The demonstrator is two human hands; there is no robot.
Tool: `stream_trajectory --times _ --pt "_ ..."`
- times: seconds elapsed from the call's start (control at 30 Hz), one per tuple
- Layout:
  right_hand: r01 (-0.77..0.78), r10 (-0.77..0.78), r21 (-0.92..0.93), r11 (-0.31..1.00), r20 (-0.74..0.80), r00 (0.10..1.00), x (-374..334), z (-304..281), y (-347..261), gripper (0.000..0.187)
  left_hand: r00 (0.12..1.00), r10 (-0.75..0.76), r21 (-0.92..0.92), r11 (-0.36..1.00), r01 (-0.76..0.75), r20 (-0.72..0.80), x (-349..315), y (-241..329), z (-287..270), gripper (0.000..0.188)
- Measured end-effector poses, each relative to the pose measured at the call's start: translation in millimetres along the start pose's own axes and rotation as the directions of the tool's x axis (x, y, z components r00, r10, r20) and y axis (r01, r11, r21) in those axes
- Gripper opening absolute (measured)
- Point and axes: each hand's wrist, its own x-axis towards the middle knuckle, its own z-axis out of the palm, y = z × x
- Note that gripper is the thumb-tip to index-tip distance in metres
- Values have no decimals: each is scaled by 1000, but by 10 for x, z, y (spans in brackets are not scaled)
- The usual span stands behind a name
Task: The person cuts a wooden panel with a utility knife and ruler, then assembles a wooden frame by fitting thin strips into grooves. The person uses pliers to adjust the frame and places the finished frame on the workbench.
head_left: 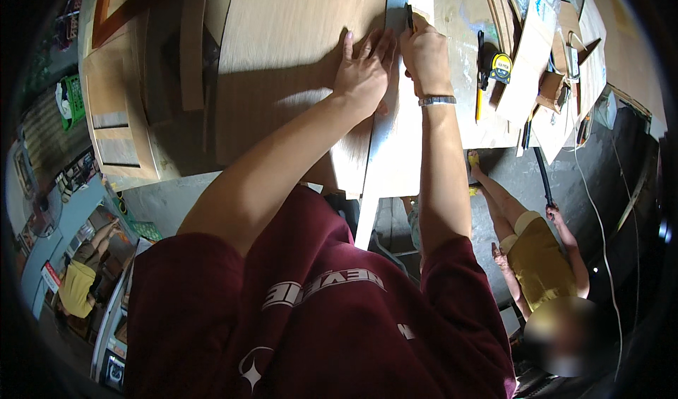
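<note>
A broad wood sheet (282, 53) with visible grain lies on the worktable, and a long metal straightedge (380, 134) runs along its right side toward me. My left hand (364, 78) lies flat with spread fingers, its fingertips by the straightedge's left edge. Just right of the straightedge, my right hand (427, 56) is closed around a slim black tool (409, 16). Its upper end sticks out past the fingers; its tip is hidden and its exact kind is unclear. Under the right forearm lies a pale board strip (406, 159).
A yellow tape measure (501, 67) and a yellow pencil (479, 106) lie to the right, beside loose wood offcuts (530, 53). Wooden frames (123, 116) stand at left. A person in yellow (540, 258) is at lower right, holding a black hose-like thing; another person (78, 286) is at far left.
</note>
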Motion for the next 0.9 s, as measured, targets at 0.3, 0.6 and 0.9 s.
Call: stream_trajectory --times 0.3,0.6,0.9 --pt "-164 164 -4 987 20 986 -952 -160 -346 33 996 -13 -50 999 9 -84 38 -53 135 127" --pt "-190 187 28 981 83 979 -2033 -322 -420 37 998 -54 -14 998 53 -40 53 -7 126 135" --pt "-271 269 -7 962 161 950 -2588 -441 -417 37 999 -43 44 998 44 -3 105 -44 216 140"
